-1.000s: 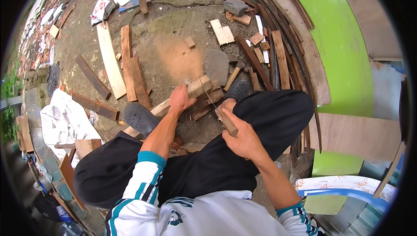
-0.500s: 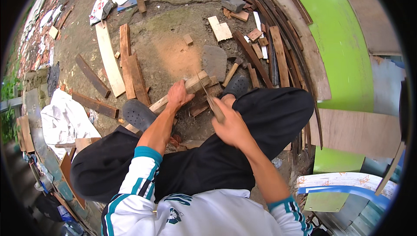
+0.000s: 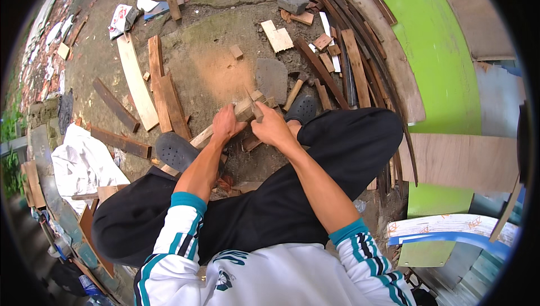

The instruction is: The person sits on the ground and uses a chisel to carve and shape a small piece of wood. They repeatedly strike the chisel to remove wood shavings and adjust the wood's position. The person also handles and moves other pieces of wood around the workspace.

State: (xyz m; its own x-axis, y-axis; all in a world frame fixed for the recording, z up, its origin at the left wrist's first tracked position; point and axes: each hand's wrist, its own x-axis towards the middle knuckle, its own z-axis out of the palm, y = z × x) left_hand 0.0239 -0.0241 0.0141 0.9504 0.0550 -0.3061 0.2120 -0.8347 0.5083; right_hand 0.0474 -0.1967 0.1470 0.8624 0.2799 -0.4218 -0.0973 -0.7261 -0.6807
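Note:
My left hand [image 3: 225,123] is closed over a squared length of wood [image 3: 201,138], pressing it down between my feet. The wood runs diagonally from lower left to upper right, its far end propped on other wood pieces. In my right hand [image 3: 273,127] is the handle of a hand saw [image 3: 257,113]. Its thin blade, seen nearly edge-on, crosses the wood close to its far end, just right of my left hand. How deep the blade sits in the wood I cannot tell. Orange-brown sawdust [image 3: 222,75] covers the ground beyond, with a small wood block [image 3: 236,52] on it.
Grey clogs [image 3: 178,152] are on my feet, either side of the work. A hammer-like tool [image 3: 294,92] lies beside a flat grey stone [image 3: 271,81]. Loose boards [image 3: 138,83] lie at left, long dark strips [image 3: 360,41] and a green panel [image 3: 430,47] at right. White cloth [image 3: 84,162] lies at left.
My right hand has moved forward and slightly left with the saw, coming close to the wood and my left hand. The left hand keeps its hold. The whole view has shifted slightly.

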